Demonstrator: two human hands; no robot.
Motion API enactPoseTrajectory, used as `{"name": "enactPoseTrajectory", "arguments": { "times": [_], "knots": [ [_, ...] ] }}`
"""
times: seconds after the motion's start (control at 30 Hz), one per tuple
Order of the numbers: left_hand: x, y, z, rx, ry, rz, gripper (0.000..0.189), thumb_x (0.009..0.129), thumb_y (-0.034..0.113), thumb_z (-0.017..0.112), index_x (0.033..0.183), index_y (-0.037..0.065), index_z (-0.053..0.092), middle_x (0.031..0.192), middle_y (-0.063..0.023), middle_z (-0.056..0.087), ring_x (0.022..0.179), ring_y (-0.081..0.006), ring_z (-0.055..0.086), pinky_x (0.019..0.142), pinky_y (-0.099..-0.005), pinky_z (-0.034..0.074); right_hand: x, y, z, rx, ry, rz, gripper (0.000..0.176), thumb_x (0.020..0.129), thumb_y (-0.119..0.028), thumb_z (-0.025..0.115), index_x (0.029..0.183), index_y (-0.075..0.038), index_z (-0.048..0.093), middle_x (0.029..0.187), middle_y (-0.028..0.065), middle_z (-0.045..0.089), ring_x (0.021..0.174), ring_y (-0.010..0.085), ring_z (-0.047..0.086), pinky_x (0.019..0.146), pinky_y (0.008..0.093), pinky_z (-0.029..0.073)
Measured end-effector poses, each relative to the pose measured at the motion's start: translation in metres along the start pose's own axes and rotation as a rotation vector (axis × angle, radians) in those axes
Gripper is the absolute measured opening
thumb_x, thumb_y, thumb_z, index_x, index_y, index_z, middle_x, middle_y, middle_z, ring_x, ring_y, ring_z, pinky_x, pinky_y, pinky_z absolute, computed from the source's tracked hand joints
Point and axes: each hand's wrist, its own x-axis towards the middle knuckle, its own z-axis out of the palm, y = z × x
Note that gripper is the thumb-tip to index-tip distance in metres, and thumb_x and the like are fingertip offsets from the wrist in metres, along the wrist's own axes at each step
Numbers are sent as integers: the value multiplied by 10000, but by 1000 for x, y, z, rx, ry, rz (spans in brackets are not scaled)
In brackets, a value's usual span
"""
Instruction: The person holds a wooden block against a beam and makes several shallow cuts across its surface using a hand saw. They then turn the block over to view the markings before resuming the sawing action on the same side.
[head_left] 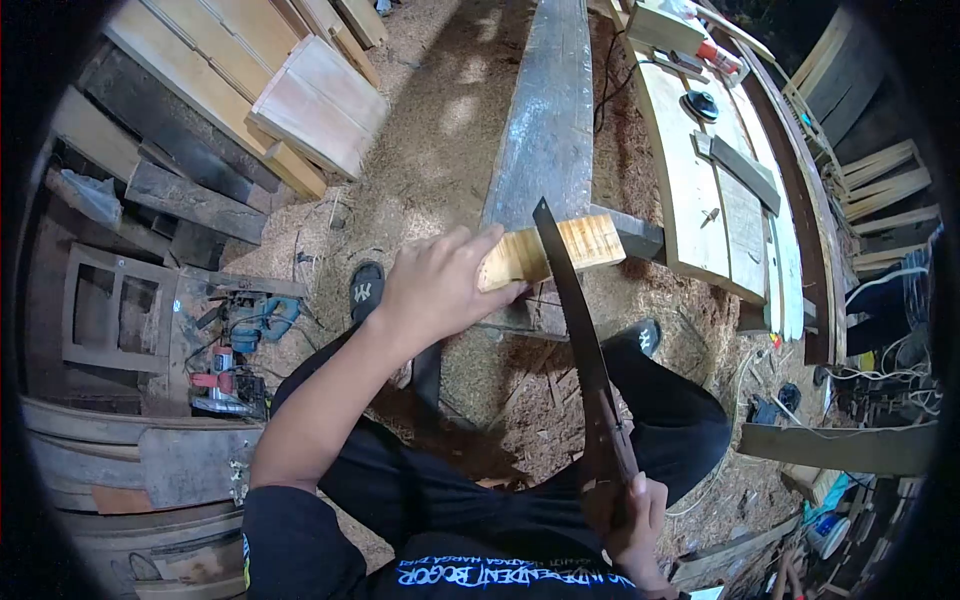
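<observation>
My left hand [445, 275] is closed around the left end of a short wooden block [590, 243], pressing it at the near end of a long grey bench plank [545, 120]. In my right hand [640, 520], low in the view, is the handle of a handsaw [575, 310]. The dark blade runs up and away from me, its tip past the far edge of the block. It crosses over the block's middle, to the right of my left fingers. My right fingers wrap the grip, partly hidden by the saw.
On the right, a workbench of pale boards [690, 190] carries a black round object [700, 105] and a wooden piece [745, 175]. Boards [320, 105] lean at the left, near blue and red power tools [265, 318]. Sawdust covers the floor [430, 150].
</observation>
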Motion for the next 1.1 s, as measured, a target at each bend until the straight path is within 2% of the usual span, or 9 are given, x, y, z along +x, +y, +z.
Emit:
{"name": "enactPoseTrajectory", "arguments": {
  "times": [0.33, 0.4, 0.57, 0.77, 0.8, 0.83, 0.87, 0.93, 1.1],
  "knots": [
    [-5, -4, 6, 2, 57, 55, 721, 868, 489, 774, 1429, 65, 617, 1103, -197, 723, 983, -383, 746, 863, -496, 606, 42, -14, 22, -100, -66, -39, 608, 1144, -384, 432, 648, -43, 520, 556, -7, 499, 486, 96, 444, 470, 292, 318],
    [-1, -3, 5, 0, 81, 58, 714, 863, 481, 776, 1418, 60, 621, 1088, -200, 723, 978, -383, 746, 859, -494, 607, 9, -23, 8, -572, 32, -266, 617, 1143, -373, 412, 632, -45, 519, 545, -2, 492, 486, 99, 446, 474, 294, 319],
    [-1, -6, 8, -10, 79, 100, 708, 860, 497, 782, 1394, 56, 636, 1086, -206, 728, 975, -378, 750, 846, -494, 610, 46, -30, 18, -155, -110, -36, 621, 1143, -368, 403, 626, -47, 524, 539, 5, 493, 486, 103, 448, 475, 292, 310],
    [-1, -6, 9, -24, 110, 105, 722, 859, 499, 785, 1407, 58, 625, 1103, -200, 723, 984, -381, 746, 856, -498, 608, 37, -5, 9, -288, -144, -232, 420, 1165, -318, 409, 948, -17, 607, 641, 25, 525, 521, 108, 486, 491, 265, 363],
    [0, -4, 7, -24, 120, 109, 722, 859, 499, 785, 1407, 58, 625, 1103, -200, 723, 984, -381, 746, 856, -498, 608, 19, -10, 9, -64, -42, -2, 620, 1140, -395, 424, 672, -14, 569, 545, -1, 494, 500, 88, 455, 470, 290, 314],
    [-1, -1, 3, -12, 70, 71, 722, 858, 497, 787, 1408, 59, 623, 1110, -197, 723, 996, -382, 743, 866, -500, 605, 4, 21, 8, -549, 167, -516, 629, 1135, -400, 424, 659, -18, 577, 528, 11, 504, 478, 106, 450, 467, 299, 315],
    [-1, 1, 0, 1, 16, 31, 722, 857, 495, 788, 1409, 59, 622, 1117, -195, 722, 1007, -383, 740, 875, -502, 602, -2, -38, 9, -449, 8, -161, 602, 1136, -378, 433, 669, -27, 577, 541, 13, 511, 486, 115, 457, 469, 297, 316],
    [-2, -1, 2, 0, 42, 55, 723, 857, 497, 788, 1411, 62, 623, 1113, -194, 721, 1009, -382, 740, 880, -504, 600, 10, -3, -2, 25, -148, -101, 462, 1146, -302, 448, 838, -2, 617, 577, 51, 523, 484, 145, 472, 462, 284, 329],
    [1, -4, 3, -18, 17, 47, 728, 859, 493, 786, 1425, 67, 617, 1087, -188, 717, 999, -381, 739, 881, -505, 599, 82, -25, 31, -116, -166, -91, 598, 1152, -397, 412, 678, -45, 502, 568, 16, 488, 481, 104, 425, 458, 297, 305]
  ]
}}
